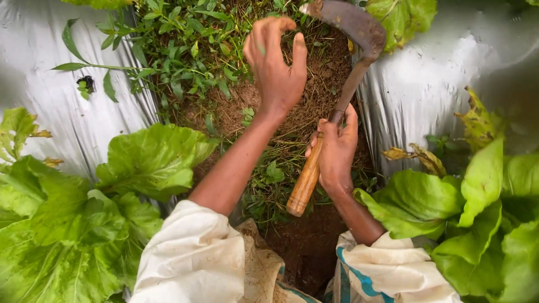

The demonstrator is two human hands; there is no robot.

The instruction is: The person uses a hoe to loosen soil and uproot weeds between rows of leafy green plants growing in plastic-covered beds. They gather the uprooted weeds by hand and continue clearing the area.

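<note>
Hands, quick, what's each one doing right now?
Left hand: open, fingers spread above the green weeds, holding nothing.
Right hand: closed on the wooden-handled curved metal sickle.

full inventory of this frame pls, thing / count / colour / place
sickle: one, rusty curved blade, light wooden handle, centre right, in the right hand
weeds: a patch, green, top centre on the soil strip
soil strip: one, brown, down the middle between the sheets
plastic mulch sheets: two, silver-grey, left and right
leafy plants: several, bright green, lower left and lower right
sleeves: two, cream, bottom
left hand: one, fingers spread, raised over the weeds, holding nothing
right hand: one, gripping the sickle handle
</note>
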